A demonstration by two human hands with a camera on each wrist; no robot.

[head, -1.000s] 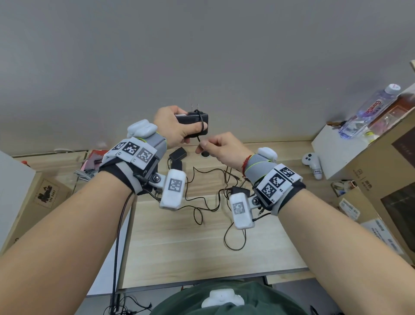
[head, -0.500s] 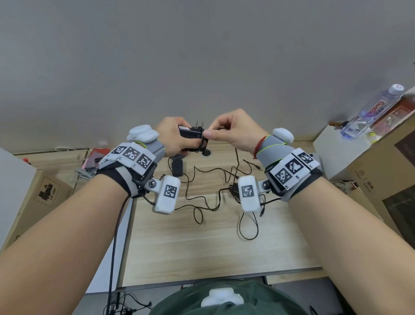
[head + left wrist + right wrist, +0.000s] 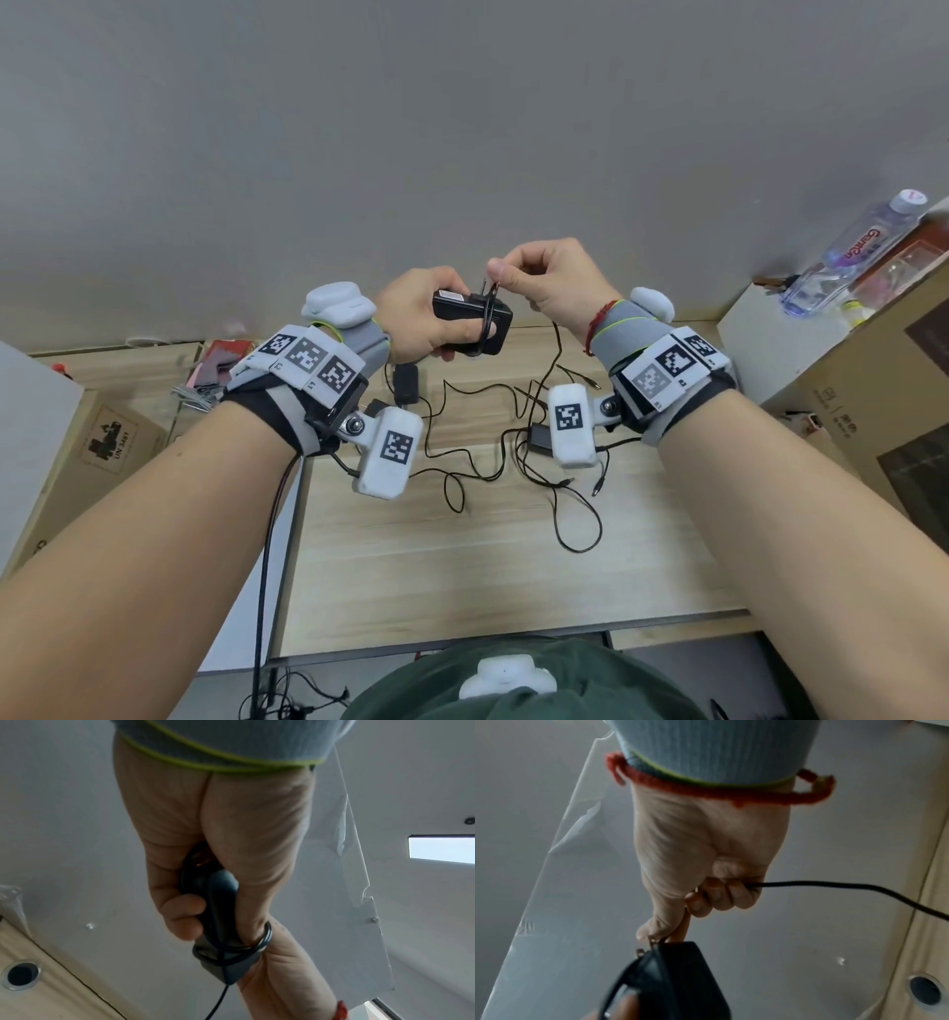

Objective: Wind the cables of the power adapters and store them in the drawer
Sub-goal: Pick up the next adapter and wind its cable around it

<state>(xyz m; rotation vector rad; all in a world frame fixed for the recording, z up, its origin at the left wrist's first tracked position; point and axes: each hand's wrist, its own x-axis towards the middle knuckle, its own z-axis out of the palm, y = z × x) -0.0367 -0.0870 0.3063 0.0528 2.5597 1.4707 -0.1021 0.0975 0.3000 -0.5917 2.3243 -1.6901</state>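
Both forearms raised above the wooden desk (image 3: 462,565): left hand (image 3: 426,318) grips the black power adapter (image 3: 470,321) with cable turns around its body, right hand (image 3: 549,288) pinches the cable (image 3: 557,349) beside the plug prongs (image 3: 485,298), remainder trailing down to the desk.
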